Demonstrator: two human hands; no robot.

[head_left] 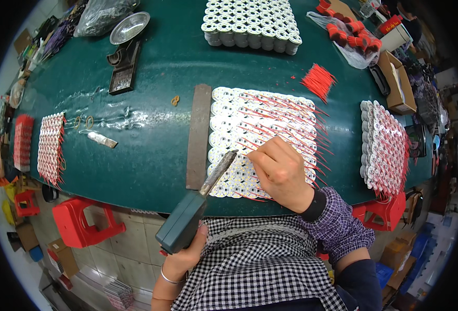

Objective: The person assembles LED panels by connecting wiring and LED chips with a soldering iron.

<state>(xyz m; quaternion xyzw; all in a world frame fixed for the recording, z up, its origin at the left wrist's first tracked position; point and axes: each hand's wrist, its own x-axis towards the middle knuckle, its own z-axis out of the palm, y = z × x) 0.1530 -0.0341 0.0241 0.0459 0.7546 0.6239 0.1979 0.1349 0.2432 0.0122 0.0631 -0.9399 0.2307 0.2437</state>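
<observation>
The green counter (151,171) spreads across most of the view. On it, in front of the person, lies the array of round white boards (229,111), laid in close rows with red wires across much of it; directions here are taken from its middle. At twelve o'clock, near the far edge, stands a block of stacked round white boards (252,26). At three o'clock is a stack threaded with red wires (384,145), and well apart at nine o'clock a wired panel (50,145).

A red stool (76,225) stands on the floor at eight o'clock. Just beside the array, at nine o'clock, lies a flat brown bar (198,137). Between one and two o'clock, a clear bag (353,41) holds red bundles.

The dark green hand tool (182,220) sits between seven and eight o'clock, its metal nose pointing up toward one o'clock, over the boards. The left hand (190,254) is wrapped around its lower part, fingers mostly hidden. The right hand (281,171) is over the array, thumb and forefinger pressed together just beside the nose's tip; what they pinch is too small to tell.

At ten o'clock is a metal dish (129,28). Nearer, between one and two o'clock, lies a loose pile of red wires (318,82). Smaller is a silvery piece (102,139) at nine o'clock.
</observation>
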